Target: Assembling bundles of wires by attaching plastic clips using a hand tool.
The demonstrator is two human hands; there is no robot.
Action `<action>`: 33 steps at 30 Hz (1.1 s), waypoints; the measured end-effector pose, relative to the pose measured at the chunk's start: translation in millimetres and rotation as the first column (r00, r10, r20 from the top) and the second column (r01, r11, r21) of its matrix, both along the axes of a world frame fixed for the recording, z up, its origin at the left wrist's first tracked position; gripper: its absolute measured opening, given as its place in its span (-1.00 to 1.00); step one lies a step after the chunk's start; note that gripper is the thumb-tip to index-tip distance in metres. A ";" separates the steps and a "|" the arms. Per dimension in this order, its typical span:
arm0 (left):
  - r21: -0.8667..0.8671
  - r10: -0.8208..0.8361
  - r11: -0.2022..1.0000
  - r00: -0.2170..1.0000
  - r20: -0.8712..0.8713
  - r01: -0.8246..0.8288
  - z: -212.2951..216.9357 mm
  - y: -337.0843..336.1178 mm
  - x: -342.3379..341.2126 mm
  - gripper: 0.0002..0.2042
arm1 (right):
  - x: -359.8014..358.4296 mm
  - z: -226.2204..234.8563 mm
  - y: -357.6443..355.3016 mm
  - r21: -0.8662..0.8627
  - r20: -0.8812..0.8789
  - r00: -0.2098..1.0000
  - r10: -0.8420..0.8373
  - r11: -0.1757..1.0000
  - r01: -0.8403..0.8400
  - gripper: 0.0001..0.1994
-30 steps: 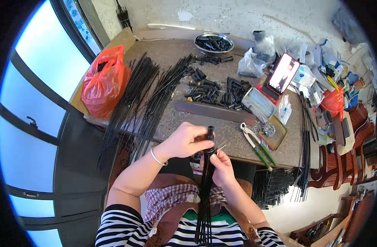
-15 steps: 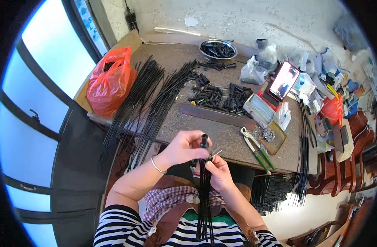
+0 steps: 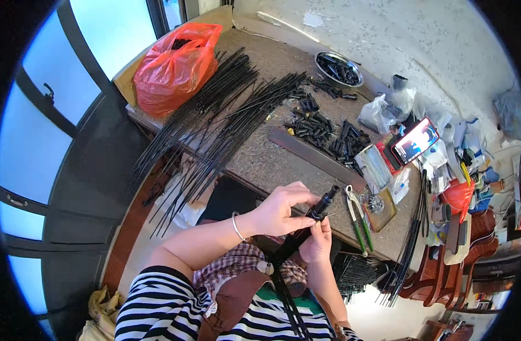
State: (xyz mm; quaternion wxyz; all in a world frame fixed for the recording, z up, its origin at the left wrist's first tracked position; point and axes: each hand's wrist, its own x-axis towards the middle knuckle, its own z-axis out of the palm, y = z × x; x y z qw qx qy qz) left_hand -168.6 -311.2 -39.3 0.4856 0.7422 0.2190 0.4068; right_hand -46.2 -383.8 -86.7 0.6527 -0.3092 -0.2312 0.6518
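Note:
My left hand (image 3: pixel 286 209), a bangle on its wrist, is closed on a black tubular fitting (image 3: pixel 329 196), which looks like an umbrella runner. A bundle of thin black ribs (image 3: pixel 286 290) runs from it down across my lap. My right hand (image 3: pixel 317 241) pinches just below the fitting, where a thin wire end (image 3: pixel 330 215) sticks out. The fitting tilts up to the right, near the table's front edge. My fingers hide where the ribs join it.
On the table (image 3: pixel 243 165) lie rows of black rods (image 3: pixel 215 122), black fittings (image 3: pixel 314 128), a metal bar (image 3: pixel 314 156) and green-handled pincers (image 3: pixel 358 219). Around them are a red bag (image 3: pixel 172 71), a steel bowl (image 3: pixel 360 77), a box of wires (image 3: pixel 377 167) and a phone (image 3: pixel 417 141).
The view has turned, so the table appears slanted. The fitting, upright before, now leans to the right, and both hands have shifted right in the picture with it.

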 end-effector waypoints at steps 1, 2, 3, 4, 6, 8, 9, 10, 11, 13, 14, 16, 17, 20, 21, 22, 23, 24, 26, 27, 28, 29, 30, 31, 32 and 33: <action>0.033 0.007 0.999 1.000 -0.023 -0.006 -1.8 0.8 0.4 -0.73 | -1.1 2.4 0.7 0.009 -0.020 1.000 0.002 1.000 -0.002 -0.83; 0.067 0.013 0.998 0.999 -0.047 -0.010 -3.2 1.7 0.9 -0.74 | -1.6 3.6 1.8 0.018 -0.041 0.999 0.003 1.000 -0.002 -0.83; 0.064 0.009 0.998 0.999 -0.045 -0.006 -3.0 3.9 2.6 -0.74 | 0.2 3.1 3.3 0.015 -0.039 0.999 -0.002 1.000 0.002 -0.83; 0.061 -0.009 0.998 0.999 -0.042 0.012 -1.7 7.1 4.1 -0.74 | 2.3 2.3 4.8 0.021 -0.012 1.000 -0.003 1.000 0.004 -0.83; -0.029 -0.030 0.999 0.999 -0.018 0.029 0.0 8.7 6.6 -0.78 | 3.6 0.8 7.2 -0.001 0.022 0.999 -0.030 1.000 0.030 -0.83; -0.249 -0.121 0.959 0.990 0.067 0.134 -19.9 8.2 11.2 -0.78 | 12.1 -10.1 5.4 0.029 -0.003 1.000 0.014 0.999 -0.014 -0.83; -0.444 -0.193 0.860 0.966 0.173 0.251 -24.5 8.9 13.5 -0.79 | 14.4 -11.9 5.7 0.061 -0.024 0.998 0.054 0.997 -0.053 -0.82; -0.447 -0.195 0.858 0.965 0.174 0.254 -26.5 10.5 14.7 -0.79 | 15.7 -10.5 6.4 0.058 -0.024 0.998 0.051 0.997 -0.050 -0.82; -0.416 -0.210 0.857 0.943 0.260 0.305 -25.8 12.7 15.2 -0.79 | 16.4 -5.5 7.7 0.060 -0.040 0.997 0.072 0.996 -0.070 -0.81; -0.385 -0.223 0.853 0.913 0.342 0.352 -27.1 14.6 13.8 -0.79 | 15.2 -4.0 8.8 0.059 -0.059 0.994 0.093 0.994 -0.090 -0.80; -0.374 -0.212 0.854 0.899 0.383 0.361 -28.7 15.4 12.3 -0.80 | 14.4 -5.0 9.3 0.080 -0.067 0.990 0.125 0.990 -0.120 -0.79; -0.295 -0.220 0.879 0.868 0.446 0.374 -29.8 16.5 12.3 -0.89 | 12.4 -3.6 7.1 0.100 -0.072 0.985 0.155 0.984 -0.148 -0.79; -0.295 -0.220 0.879 0.867 0.447 0.375 -27.4 17.1 12.7 -0.89 | 13.0 -0.9 5.0 0.056 -0.082 0.978 0.190 0.981 -0.186 -0.75; -0.091 -0.446 0.787 0.666 0.598 0.610 -19.1 19.7 13.7 -0.90 | 12.7 0.4 6.3 0.075 0.086 0.960 0.266 0.959 -0.273 -0.63; -0.053 -0.498 0.752 0.619 0.608 0.657 -17.3 17.8 15.2 -0.88 | 12.9 -1.5 3.5 0.158 0.276 0.934 0.227 0.948 -0.277 -0.60; -0.033 -0.536 0.710 0.570 0.622 0.704 -10.6 13.5 17.6 -0.86 | 15.0 0.5 -5.1 0.170 0.281 0.933 0.223 0.946 -0.278 -0.60; -0.012 -0.574 0.664 0.520 0.633 0.748 -3.6 7.9 20.1 -0.84 | 17.3 2.5 -15.6 0.109 0.348 0.897 0.273 0.938 -0.328 -0.61; 0.011 -0.585 0.653 0.495 0.642 0.758 -1.2 3.4 23.8 -0.84 | 17.2 7.6 -17.0 0.049 0.412 0.854 0.317 0.929 -0.368 -0.62; -0.275 -0.497 0.609 0.629 0.598 0.744 3.6 1.2 22.4 -0.77 | 12.1 26.0 -16.6 0.078 0.228 0.966 0.121 0.987 -0.142 -0.65; -0.560 -0.380 0.547 0.781 0.496 0.622 11.9 0.8 17.5 -0.70 | 12.1 36.7 -12.8 -0.016 0.074 0.996 0.042 0.999 -0.041 -0.67; -0.526 -0.253 0.657 0.815 0.521 0.540 13.7 5.1 23.7 -0.49 | 8.4 55.2 -8.8 0.004 -0.002 0.992 -0.126 0.992 0.126 -0.74; -0.519 -0.280 0.653 0.812 0.512 0.552 14.6 7.6 27.1 -0.49 | 12.2 54.7 -2.8 0.100 -0.002 0.977 -0.212 0.972 0.211 -0.82; -0.347 -0.311 0.803 0.837 0.450 0.485 15.5 10.2 28.8 -0.42 | 12.5 57.9 0.0 0.064 0.066 0.919 -0.389 0.921 0.385 -0.84; -0.146 -0.327 0.901 0.862 0.387 0.408 18.3 12.1 31.7 -0.36 | 10.7 64.0 3.7 0.034 0.137 0.825 -0.547 0.835 0.548 -0.86; -0.061 -0.222 0.966 0.927 0.303 0.252 34.9 9.8 36.8 -0.45 | 15.0 56.4 2.2 0.183 0.175 0.820 -0.545 0.836 0.517 -0.85; -0.061 -0.239 0.962 0.927 0.290 0.267 34.8 7.9 39.3 -0.45 | 15.0 54.6 -0.4 0.163 0.316 0.768 -0.558 0.829 0.535 -0.87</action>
